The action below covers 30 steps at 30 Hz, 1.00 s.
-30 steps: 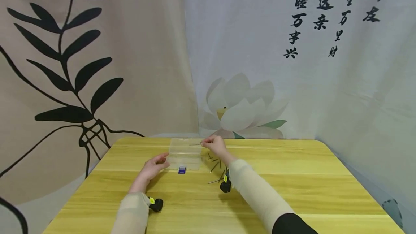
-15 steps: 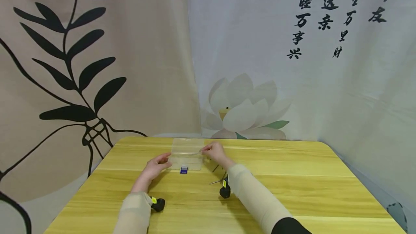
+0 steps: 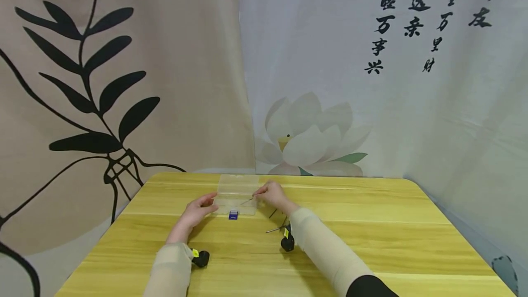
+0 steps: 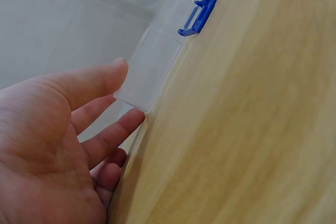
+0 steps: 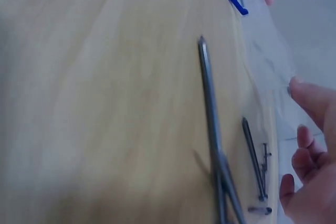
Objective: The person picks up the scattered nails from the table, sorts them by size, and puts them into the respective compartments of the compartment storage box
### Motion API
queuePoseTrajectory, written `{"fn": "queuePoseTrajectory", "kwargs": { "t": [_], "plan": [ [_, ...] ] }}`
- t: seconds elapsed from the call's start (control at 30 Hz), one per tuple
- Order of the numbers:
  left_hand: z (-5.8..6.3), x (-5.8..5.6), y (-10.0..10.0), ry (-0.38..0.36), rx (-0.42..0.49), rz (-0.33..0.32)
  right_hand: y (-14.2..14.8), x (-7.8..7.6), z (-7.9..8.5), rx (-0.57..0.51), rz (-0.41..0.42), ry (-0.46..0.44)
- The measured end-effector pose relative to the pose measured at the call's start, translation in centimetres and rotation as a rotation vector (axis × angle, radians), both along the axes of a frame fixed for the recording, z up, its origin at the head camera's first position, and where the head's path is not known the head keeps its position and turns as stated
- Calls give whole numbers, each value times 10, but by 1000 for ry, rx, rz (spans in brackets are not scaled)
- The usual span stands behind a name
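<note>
A clear plastic box [image 3: 224,210] stands near the table's far edge, its lid [image 3: 237,184] laid back behind it. A blue latch [image 3: 233,215] sits at its front. My left hand [image 3: 198,211] holds the box's left end, thumb [image 4: 113,77] at the upper edge and a finger [image 4: 123,129] at the lower corner. My right hand [image 3: 271,195] pinches a nail [image 3: 246,200] between thumb and fingertips; it slants down over the box. In the right wrist view this nail is mostly hidden behind the fingers.
Several loose nails [image 5: 210,98] of different lengths lie on the table [image 3: 350,223] right of the box, partly under my right hand and forearm. Black wrist cameras [image 3: 201,259] hang at both sleeves. A printed cloth [image 3: 321,58] hangs behind the table's far edge.
My right hand has come down and slightly toward me with the nail, from over the lid to over the box's base; the nail now tilts downward more. My left hand has stayed at the box.
</note>
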<state>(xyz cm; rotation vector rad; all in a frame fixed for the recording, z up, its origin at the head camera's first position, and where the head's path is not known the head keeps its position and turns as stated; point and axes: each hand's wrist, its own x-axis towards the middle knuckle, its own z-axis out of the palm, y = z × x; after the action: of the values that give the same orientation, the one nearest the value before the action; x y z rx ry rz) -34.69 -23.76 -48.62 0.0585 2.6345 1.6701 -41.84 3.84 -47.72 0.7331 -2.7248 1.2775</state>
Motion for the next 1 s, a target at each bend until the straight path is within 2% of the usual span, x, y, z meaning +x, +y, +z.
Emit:
{"fn": "queuePoseTrajectory", "kwargs": {
  "t": [0.2,0.4,0.7,0.87,1.0],
  "plan": [
    [0,0,0,-5,7,-6,17,5,14,-36,39,-66],
    [2,2,-1,2,-5,-12,52,-3,19,-42,52,-87],
    [0,0,-2,-3,-17,-8,103,-5,10,-48,140,-153],
    [-2,-1,-2,1,-22,-13,118,0,4,-37,202,-215],
    [-2,-1,0,-1,-25,-15,123,5,2,-27,207,-276]
  ]
}}
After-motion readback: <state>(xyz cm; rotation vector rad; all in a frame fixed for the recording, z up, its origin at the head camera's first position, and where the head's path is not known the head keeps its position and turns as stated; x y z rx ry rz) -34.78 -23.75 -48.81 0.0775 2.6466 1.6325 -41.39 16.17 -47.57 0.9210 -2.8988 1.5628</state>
